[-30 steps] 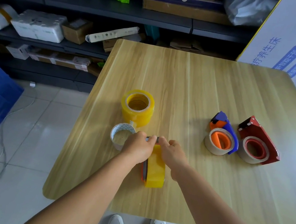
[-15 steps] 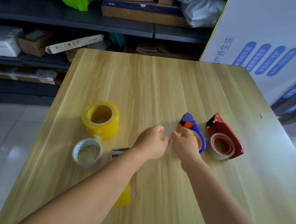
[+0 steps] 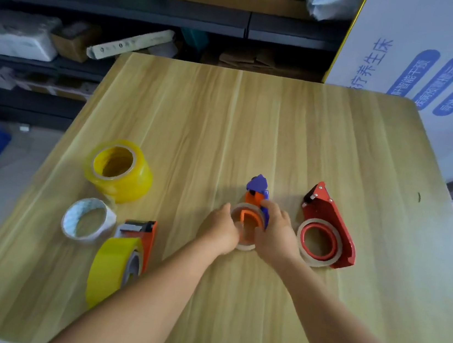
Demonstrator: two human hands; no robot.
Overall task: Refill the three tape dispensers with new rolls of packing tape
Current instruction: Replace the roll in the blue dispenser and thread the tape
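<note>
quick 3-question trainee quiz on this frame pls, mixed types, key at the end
1. True or false: the orange dispenser standing on edge at the left already carries a full yellow roll.
2. Which dispenser do both hands touch? A) the red dispenser B) the blue-and-orange dispenser C) the orange dispenser
3. Fill in: the loose yellow tape roll lies flat on the table, just behind the ____ roll.

Key: 1 true; 2 B, with the left hand and the right hand on either side of its nearly spent roll; 3 white.
</note>
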